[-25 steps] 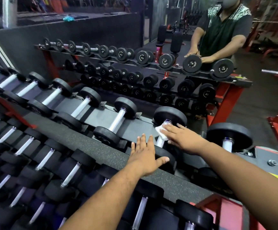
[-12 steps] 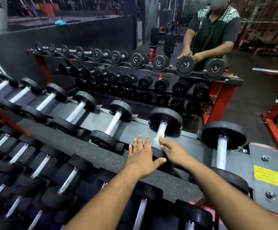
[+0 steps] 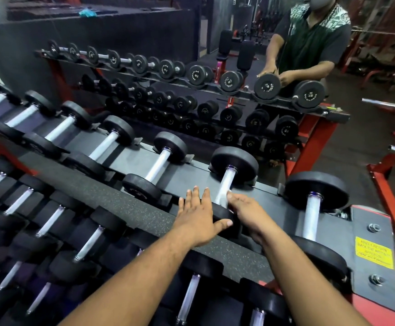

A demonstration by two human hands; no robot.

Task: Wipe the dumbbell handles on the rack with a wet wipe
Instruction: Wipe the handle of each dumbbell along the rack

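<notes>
Wiping 1 handle [image 3: 224,184] now, right hand [image 3: 246,211] curling around it, left hand [image 3: 197,220] resting flat; many dumbbells seemingly remaining.

Left arm: bare, reaching forward from the lower edge, forearm nearly straight.
Left hand [image 3: 197,218]: palm down, fingers straight and close together, thumb spread out to the right.
Right arm: bare, reaching in from the lower right, angled toward the left.
Right hand [image 3: 247,211]: back up, fingers curled under and hidden; its grip cannot be read.
</notes>
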